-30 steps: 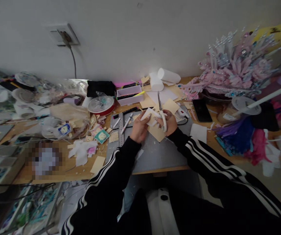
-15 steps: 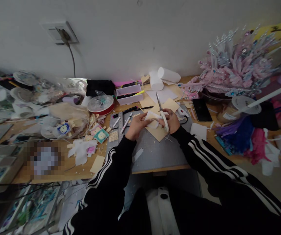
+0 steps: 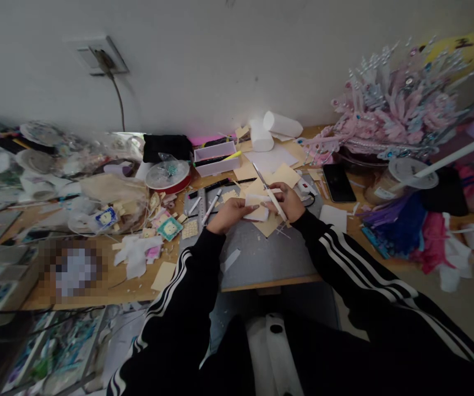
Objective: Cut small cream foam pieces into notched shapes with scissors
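Observation:
My left hand (image 3: pixel 229 215) pinches a small piece of white paper (image 3: pixel 257 200) between thumb and fingers. White-handled scissors (image 3: pixel 277 204) are in my right hand (image 3: pixel 289 202), their blades aimed up and left at the wall. The right fingertips come close to the paper's right edge; whether they touch it I cannot tell. Beneath both hands are cream card sheets (image 3: pixel 267 227) on a grey mat (image 3: pixel 253 264). Left of the left hand lie a white pen (image 3: pixel 212 207) and a metal ruler (image 3: pixel 201 213).
Behind the hands stand a lilac pen tray (image 3: pixel 217 157) and white rolls (image 3: pixel 283 125). To the right are a phone (image 3: pixel 339 183), a lidded plastic cup (image 3: pixel 404 176) and pink beaded crowns (image 3: pixel 393 118). A ribbon spool (image 3: pixel 168 177) and plastic bags (image 3: pixel 115 192) crowd the left.
The scissors have turned so their blades lean further left. The white paper has been turned in the left hand and now looks flatter. The view has shifted slightly.

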Motion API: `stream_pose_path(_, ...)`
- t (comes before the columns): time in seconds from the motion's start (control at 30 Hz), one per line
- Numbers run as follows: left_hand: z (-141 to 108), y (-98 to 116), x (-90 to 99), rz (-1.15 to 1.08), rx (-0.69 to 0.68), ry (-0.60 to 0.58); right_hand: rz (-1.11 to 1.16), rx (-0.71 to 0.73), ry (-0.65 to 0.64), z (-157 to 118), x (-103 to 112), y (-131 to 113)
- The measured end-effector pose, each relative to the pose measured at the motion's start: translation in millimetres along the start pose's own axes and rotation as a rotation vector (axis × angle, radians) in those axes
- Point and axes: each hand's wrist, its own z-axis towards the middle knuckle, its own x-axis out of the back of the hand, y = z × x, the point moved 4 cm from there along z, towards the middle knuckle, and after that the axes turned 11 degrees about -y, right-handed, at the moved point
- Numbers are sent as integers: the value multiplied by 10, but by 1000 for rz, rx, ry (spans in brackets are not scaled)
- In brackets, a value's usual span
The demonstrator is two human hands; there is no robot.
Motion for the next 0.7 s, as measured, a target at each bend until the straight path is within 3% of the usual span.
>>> stream_pose_path(0.2,3,21,38,-62,-112,168,191,139,68,22,158,-55)
stream_pose_path(0.33,-1,53,19,-170,-183,208,315,81,3,4,186,-58)
stream_pose_path(0.53,29,-2,21,-248,-275,281,214,-6,-83,-63,85,-78)
stream_pose_path(0.7,105,-98,31,-284,-322,309,86,-75,-62,-95,83,-66)
